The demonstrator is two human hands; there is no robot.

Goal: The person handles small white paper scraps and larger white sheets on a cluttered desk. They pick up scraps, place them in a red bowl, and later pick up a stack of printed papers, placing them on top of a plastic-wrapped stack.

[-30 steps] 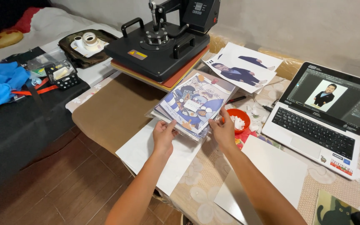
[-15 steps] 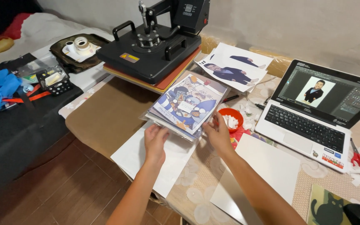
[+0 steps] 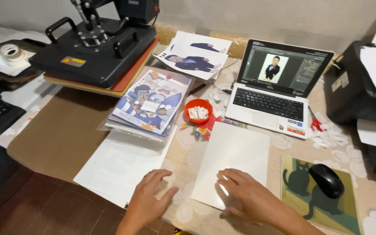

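Hands, two, bare, both at the near edge of the table (image 3: 188, 161). Right hand (image 3: 249, 198) lay flat on the near end of a blank white sheet (image 3: 236, 161), fingers spread and unclenched, tips pressing the paper, nothing gripped. Left hand (image 3: 151, 198) rested palm down just beside that sheet's left edge, fingers loosely splayed, holding nothing, its fingertips at the corner of a second white sheet (image 3: 118, 167) that overhung the near edge.

Blank white sheet: lying flat on the flowered tablecloth, near the middle of the near edge, between the second sheet and a green cat mouse pad (image 3: 301, 204).

Stack of printed pictures in a clear sleeve (image 3: 151, 104): farther back, left of centre, apart from both hands, its far end under the lip of a black heat press (image 3: 94, 48). Small red bowl of white scraps (image 3: 198, 111) just beside the stack. Open laptop (image 3: 277, 93) toward the far right, a black mouse (image 3: 326, 180) on the pad, a black printer (image 3: 362, 87) at the right edge.

Step in hand, as judged: steadying or seating the blank sheet on the table.

Next move, as judged: a pinch at the sheet's near edge or corner would be called for, since the paper lay flush and offered no lifted lip.
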